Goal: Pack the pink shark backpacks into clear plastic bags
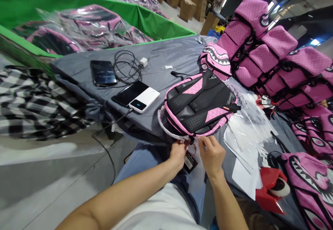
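A pink and black backpack lies on the grey-covered table, its black padded back and shoulder straps facing up. Whitish clear plastic bag material curves around its near left edge and also hangs between my hands. My left hand is closed at the near end of the backpack, apparently on the gathered plastic. Beside it, a black hang tag dangles near a red cord. My right hand pinches at the backpack's near pink edge; what lies between its fingertips is hidden.
To the left lie a white power bank, a dark phone, a tablet-like device and coiled cable. Plastic sheets and a red tape dispenser lie right. Pink backpacks are stacked beyond; a green-lined bin holds bagged ones.
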Motion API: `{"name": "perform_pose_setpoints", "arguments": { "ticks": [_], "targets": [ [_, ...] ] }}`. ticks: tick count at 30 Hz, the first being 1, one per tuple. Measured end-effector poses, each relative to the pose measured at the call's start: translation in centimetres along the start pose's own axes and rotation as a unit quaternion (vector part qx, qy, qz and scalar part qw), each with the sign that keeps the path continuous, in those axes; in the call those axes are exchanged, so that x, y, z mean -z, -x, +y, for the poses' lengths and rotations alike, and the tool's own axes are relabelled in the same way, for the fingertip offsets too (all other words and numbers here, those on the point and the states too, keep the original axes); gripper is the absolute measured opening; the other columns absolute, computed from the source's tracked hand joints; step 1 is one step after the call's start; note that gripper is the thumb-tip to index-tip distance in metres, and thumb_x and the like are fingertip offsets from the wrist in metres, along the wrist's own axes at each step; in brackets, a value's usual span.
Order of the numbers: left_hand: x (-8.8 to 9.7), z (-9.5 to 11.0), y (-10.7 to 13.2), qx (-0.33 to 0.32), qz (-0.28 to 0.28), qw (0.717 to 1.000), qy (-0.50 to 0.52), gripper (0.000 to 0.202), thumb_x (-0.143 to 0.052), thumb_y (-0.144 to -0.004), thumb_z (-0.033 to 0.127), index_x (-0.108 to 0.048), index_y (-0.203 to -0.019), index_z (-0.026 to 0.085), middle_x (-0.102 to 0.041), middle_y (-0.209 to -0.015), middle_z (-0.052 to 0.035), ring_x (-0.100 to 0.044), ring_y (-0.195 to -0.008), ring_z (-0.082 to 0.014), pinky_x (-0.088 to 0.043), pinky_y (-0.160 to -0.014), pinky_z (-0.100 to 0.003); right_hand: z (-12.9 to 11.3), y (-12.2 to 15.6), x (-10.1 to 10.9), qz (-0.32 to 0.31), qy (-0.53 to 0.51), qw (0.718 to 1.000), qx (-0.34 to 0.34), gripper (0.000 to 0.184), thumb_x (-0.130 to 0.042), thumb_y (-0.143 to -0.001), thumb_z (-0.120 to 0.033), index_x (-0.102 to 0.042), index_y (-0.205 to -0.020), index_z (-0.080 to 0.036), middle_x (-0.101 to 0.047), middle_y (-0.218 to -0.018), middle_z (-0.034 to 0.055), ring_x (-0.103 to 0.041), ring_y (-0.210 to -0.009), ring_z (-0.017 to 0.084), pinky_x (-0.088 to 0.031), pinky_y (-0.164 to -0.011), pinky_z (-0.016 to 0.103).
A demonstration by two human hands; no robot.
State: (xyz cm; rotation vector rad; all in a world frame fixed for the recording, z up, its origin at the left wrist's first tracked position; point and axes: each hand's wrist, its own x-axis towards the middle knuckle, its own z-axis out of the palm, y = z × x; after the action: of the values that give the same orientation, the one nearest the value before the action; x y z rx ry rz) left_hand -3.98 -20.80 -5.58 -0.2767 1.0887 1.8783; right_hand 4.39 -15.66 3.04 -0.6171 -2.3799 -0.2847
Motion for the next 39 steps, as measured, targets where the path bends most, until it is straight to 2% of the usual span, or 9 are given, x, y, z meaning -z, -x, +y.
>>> {"name": "perform_pose_setpoints", "arguments": {
  "ticks": [4, 9, 14, 19, 24, 28, 33, 37, 39],
  "targets": [
    [-0.1, 0.1, 0.0, 0.019, 0.002, 1.000, 0.018, 0.031, -0.074, -0.050, 0.031, -0.070, -0.077, 0.019, -0.073, -0.074, -0.0034, -0.065, -0.071, -0.0210, -0.051, -0.072, -0.033, -1.0, -0.1, -0.9, 0.004, 0.036, 0.998, 0.060, 0.027, -0.053, -0.100, -0.017, -0.069, -0.080, -0.022, -0.062, -0.065, -0.0004, -0.052, -0.058, 0.011, -0.033, -0.059, 0.028],
    [1.3, 1.1, 1.4, -0.018, -0.028, 0.999, 0.029, 0.037, -0.080, -0.053, 0.038, -0.072, -0.084, 0.018, -0.071, -0.073, 0.0007, -0.064, -0.074, -0.0175, -0.050, -0.074, -0.029, -2.2, 0.3, -2.2, -0.018, 0.023, 0.998, 0.048, 0.030, -0.051, -0.101, -0.018, -0.065, -0.075, -0.023, -0.056, -0.064, -0.0001, -0.049, -0.058, 0.013, -0.031, -0.058, 0.030],
    [1.8, 2.1, 2.6, -0.006, -0.034, 0.999, 0.026, 0.043, -0.089, -0.047, 0.046, -0.070, -0.071, 0.017, -0.067, -0.066, 0.0020, -0.056, -0.064, -0.0124, -0.045, -0.061, -0.023, -3.8, 1.0, -3.3, -0.043, 0.029, 0.998, 0.033, 0.030, -0.050, -0.101, -0.017, -0.060, -0.073, -0.022, -0.056, -0.068, 0.0014, -0.049, -0.061, 0.015, -0.030, -0.056, 0.031],
    [1.9, 3.2, 2.5, -0.001, -0.045, 0.999, 0.027, 0.036, -0.089, -0.045, 0.040, -0.069, -0.062, 0.016, -0.067, -0.065, 0.0012, -0.054, -0.063, -0.0108, -0.044, -0.062, -0.022, -4.8, 2.3, -2.6, -0.052, 0.042, 0.998, 0.017, 0.013, -0.053, -0.101, -0.017, -0.066, -0.105, -0.018, -0.072, -0.088, 0.0063, -0.060, -0.079, 0.019, -0.036, -0.070, 0.034],
    [2.1, 3.2, 2.3, -0.017, -0.062, 0.998, 0.000, 0.031, -0.086, -0.050, 0.037, -0.069, -0.063, 0.015, -0.065, -0.063, 0.0010, -0.053, -0.061, -0.0106, -0.043, -0.062, -0.022, -5.4, 3.8, -2.4, -0.042, -0.003, 0.999, -0.014, 0.027, -0.047, -0.097, -0.006, -0.059, -0.119, -0.015, -0.075, -0.103, 0.0081, -0.062, -0.099, 0.022, -0.037, -0.081, 0.037],
    [1.7, 2.8, 1.9, -0.039, -0.024, 0.999, -0.028, 0.028, -0.082, -0.048, 0.035, -0.070, -0.063, 0.015, -0.065, -0.063, 0.0001, -0.053, -0.060, -0.0112, -0.043, -0.062, -0.024, -5.2, 4.4, -2.3, -0.041, -0.049, 0.998, -0.029, 0.036, -0.044, -0.094, -0.003, -0.057, -0.125, -0.016, -0.075, -0.105, 0.0081, -0.062, -0.099, 0.021, -0.039, -0.083, 0.036],
    [1.3, 2.4, 1.0, -0.060, -0.007, 0.997, -0.053, 0.025, -0.080, -0.048, 0.031, -0.070, -0.065, 0.015, -0.065, -0.063, 0.0006, -0.053, -0.060, -0.0121, -0.043, -0.062, -0.025, -4.5, 4.3, -3.0, 0.034, -0.112, 0.990, -0.075, 0.025, -0.056, -0.099, -0.019, -0.057, -0.123, -0.019, -0.072, -0.111, 0.0111, -0.063, -0.099, 0.022, -0.045, -0.087, 0.036],
    [1.2, 2.2, 0.6, -0.081, 0.011, 0.994, -0.067, 0.031, -0.082, -0.048, 0.032, -0.069, -0.071, 0.016, -0.066, -0.067, 0.0010, -0.056, -0.064, -0.0133, -0.044, -0.064, -0.025, -3.9, 4.0, -5.7, 0.053, -0.077, 0.989, -0.114, 0.009, -0.052, -0.100, -0.021, -0.061, -0.101, -0.020, -0.064, -0.083, 0.0051, -0.058, -0.079, 0.020, -0.043, -0.073, 0.033],
    [1.4, 2.4, 0.8, -0.081, 0.017, 0.994, -0.075, 0.033, -0.084, -0.047, 0.033, -0.070, -0.071, 0.016, -0.066, -0.066, 0.0012, -0.056, -0.064, -0.0134, -0.045, -0.064, -0.025, -3.6, 3.9, -6.6, 0.056, -0.057, 0.992, -0.096, 0.013, -0.051, -0.100, -0.019, -0.059, -0.091, -0.021, -0.060, -0.077, 0.0029, -0.054, -0.074, 0.020, -0.040, -0.069, 0.032]
  ]
}}
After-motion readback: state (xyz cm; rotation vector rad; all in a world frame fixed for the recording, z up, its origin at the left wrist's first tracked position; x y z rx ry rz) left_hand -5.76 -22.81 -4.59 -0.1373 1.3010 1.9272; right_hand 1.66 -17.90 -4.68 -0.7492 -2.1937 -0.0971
